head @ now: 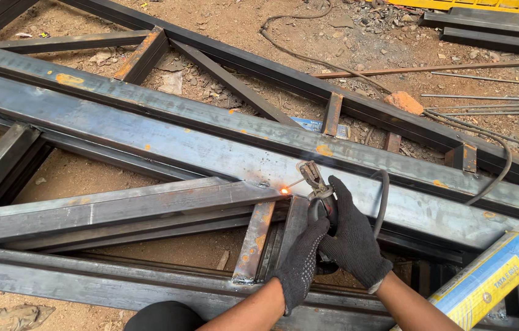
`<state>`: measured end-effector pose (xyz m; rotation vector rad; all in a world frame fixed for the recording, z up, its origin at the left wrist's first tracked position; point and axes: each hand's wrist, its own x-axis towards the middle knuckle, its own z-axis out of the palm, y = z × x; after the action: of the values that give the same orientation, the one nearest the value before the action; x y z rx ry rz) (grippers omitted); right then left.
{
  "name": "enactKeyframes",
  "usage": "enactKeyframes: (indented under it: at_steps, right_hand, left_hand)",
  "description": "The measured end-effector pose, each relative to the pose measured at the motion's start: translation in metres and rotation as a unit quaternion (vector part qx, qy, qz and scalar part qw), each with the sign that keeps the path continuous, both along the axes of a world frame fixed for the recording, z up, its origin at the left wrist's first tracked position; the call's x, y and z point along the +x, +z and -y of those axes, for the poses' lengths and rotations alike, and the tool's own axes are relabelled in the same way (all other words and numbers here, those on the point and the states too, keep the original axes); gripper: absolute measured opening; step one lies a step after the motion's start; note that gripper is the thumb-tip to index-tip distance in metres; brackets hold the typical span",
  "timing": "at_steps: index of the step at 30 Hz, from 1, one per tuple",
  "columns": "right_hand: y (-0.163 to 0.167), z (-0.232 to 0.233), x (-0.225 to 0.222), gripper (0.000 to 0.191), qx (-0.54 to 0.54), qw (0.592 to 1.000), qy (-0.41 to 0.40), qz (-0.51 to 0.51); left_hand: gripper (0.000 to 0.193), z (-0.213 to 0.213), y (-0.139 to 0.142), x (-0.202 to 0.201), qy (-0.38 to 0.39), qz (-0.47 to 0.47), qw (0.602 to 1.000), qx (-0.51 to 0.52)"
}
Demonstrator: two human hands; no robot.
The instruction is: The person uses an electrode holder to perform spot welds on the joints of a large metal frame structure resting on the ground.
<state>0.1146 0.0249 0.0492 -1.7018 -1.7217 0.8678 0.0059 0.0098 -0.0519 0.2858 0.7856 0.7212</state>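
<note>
On the steel frame (149, 122) lying across the dirt floor (259, 24), both gloved hands, left (301, 260) and right (352, 242), clamped around the electrode holder (319, 187) for steadiness, rod tip glowing at the beam joint (284, 191).

**Flat daylight, one hot spark**

The scene is bright and evenly lit by soft daylight from above; shadows are weak and fall mostly under the steel beams (149, 132) and inside the frame gaps. The broad beam faces carry a pale, dull sheen, strongest near the middle, with no harsh glare. The single intense point is the orange glow (284, 191) at the rod tip, small and slightly blown out. Both gloves (333, 242) read as dark, low-detail masses. Focus holds across most of the picture. Straight beams bow slightly toward the left and right edges, and the far gravel looks a little soft.
</note>
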Motion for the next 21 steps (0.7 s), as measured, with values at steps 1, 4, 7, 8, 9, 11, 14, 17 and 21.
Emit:
enactKeyframes:
  at_steps: [1,4,7,8,9,11,14,17,21]
  right_hand:
    - [0.001,0.000,0.000,0.108,-0.006,1.000,-0.004,0.000]
    - [0.001,0.001,0.000,0.108,0.002,1.000,0.005,0.004]
    - [0.000,0.000,0.000,0.109,0.014,1.000,0.018,0.009]
    - [0.000,0.000,0.001,0.109,-0.015,1.000,0.007,0.006]
    - [0.000,0.000,0.001,0.110,-0.044,0.999,-0.004,0.002]
    - [0.000,-0.002,0.000,0.110,-0.034,0.999,0.008,0.021]
    - [0.001,-0.003,0.000,0.113,-0.047,0.998,0.010,0.033]
    - [0.000,-0.003,0.000,0.115,-0.032,0.999,0.016,0.041]
    - [-0.002,-0.004,0.001,0.114,-0.037,0.999,0.007,0.026]
  left_hand:
    - [0.055,0.000,-0.001,0.000,-0.005,-0.008,1.000,-0.003]
    - [0.056,0.000,-0.002,0.000,-0.015,-0.024,1.000,-0.008]
    - [0.058,0.000,-0.003,0.001,-0.022,-0.027,0.999,-0.006]
    - [0.059,0.000,-0.003,0.001,-0.025,-0.031,0.999,-0.006]
    - [0.060,0.000,-0.002,0.001,-0.028,-0.036,0.999,-0.006]
    - [0.062,-0.001,-0.002,0.000,-0.026,-0.027,0.999,-0.002]
    - [0.065,-0.001,0.000,0.000,-0.036,-0.044,0.998,-0.003]
    - [0.065,-0.001,0.004,-0.001,-0.038,-0.051,0.998,-0.004]
    - [0.063,-0.001,0.012,-0.004,-0.039,-0.035,0.999,-0.011]
